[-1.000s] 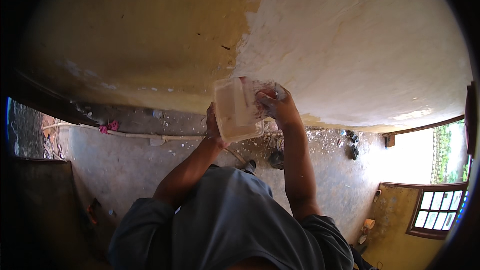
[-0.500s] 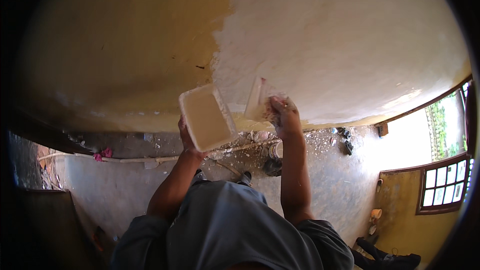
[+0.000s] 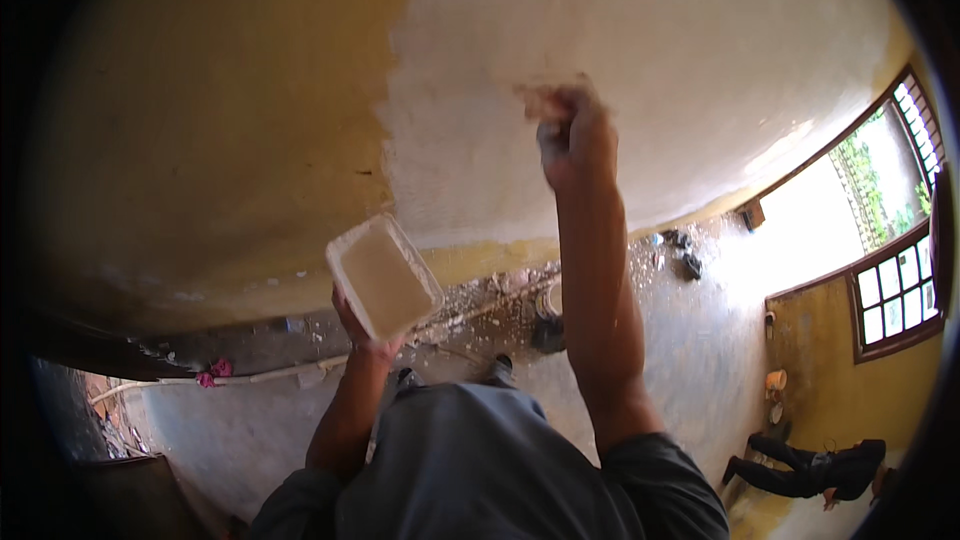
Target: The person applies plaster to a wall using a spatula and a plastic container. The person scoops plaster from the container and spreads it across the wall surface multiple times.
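Observation:
My left hand (image 3: 362,328) grips the side of a white rectangular tub (image 3: 433,288), tilted and partly full of a smooth cream-coloured paste. My right hand (image 3: 578,135) is raised in front of the wall, fingers closed and blurred by motion. In it is a flat, paste-smeared scraper, nearly edge-on now; its blade hardly shows. The wall (image 3: 300,90) is ochre yellow on the left. A whitish coat (image 3: 480,30) covers its middle and right, with a ragged border between the two colours.
A long pole (image 3: 270,373) lies on the floor along the wall's foot, among white crumbs and debris. A bucket (image 3: 553,300) stands beside a dark bag (image 3: 547,334). Pink cloth (image 3: 214,372) lies left. Another person (image 3: 830,470) in dark clothes is at lower right, near a window (image 3: 895,295).
My right hand has risen up the wall with the scraper, which has turned nearly edge-on. The tub sits lower and further left in view. The other person shows more fully.

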Tool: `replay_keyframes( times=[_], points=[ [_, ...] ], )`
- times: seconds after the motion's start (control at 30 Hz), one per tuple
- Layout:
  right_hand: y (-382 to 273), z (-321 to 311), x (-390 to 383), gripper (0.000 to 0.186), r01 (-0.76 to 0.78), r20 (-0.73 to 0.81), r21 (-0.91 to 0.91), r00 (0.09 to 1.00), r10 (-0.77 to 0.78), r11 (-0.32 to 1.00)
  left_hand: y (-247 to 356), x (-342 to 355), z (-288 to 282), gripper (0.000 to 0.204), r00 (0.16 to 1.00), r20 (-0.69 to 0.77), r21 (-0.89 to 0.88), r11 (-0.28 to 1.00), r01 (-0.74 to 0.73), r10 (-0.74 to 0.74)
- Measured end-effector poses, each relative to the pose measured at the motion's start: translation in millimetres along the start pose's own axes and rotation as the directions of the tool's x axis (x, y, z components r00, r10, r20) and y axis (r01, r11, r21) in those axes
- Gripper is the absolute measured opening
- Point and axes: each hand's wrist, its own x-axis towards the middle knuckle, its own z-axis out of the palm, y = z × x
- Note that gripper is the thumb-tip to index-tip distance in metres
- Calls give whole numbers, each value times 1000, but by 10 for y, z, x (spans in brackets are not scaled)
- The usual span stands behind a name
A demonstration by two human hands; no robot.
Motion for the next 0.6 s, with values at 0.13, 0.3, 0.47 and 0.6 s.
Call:
replay_keyframes(
  times=[0.13, 0.3, 0.47, 0.6],
  points=[
    [-255, 356, 205, 6, 37, -52, 82, 998, -33, 996, 1, -5, -42, 52, 999, 31, -4, 1000, 9, -9],
    [-590, 601, 352, 9, 43, 30, 70, 999, -45, 997, 36, -65, 15, 52, 998, 60, -8, 999, 34, -34],
    [-856, 795, 608, 23, 108, 116, 48, 987, -113, 993, 17, -41, -9, 55, 997, 39, -18, 997, 70, -70],
    [-1216, 1154, 634, 20, 192, 141, 117, 968, -207, 975, -16, 30, -21, 57, 991, 64, -17, 993, 120, -118]
  ],
)
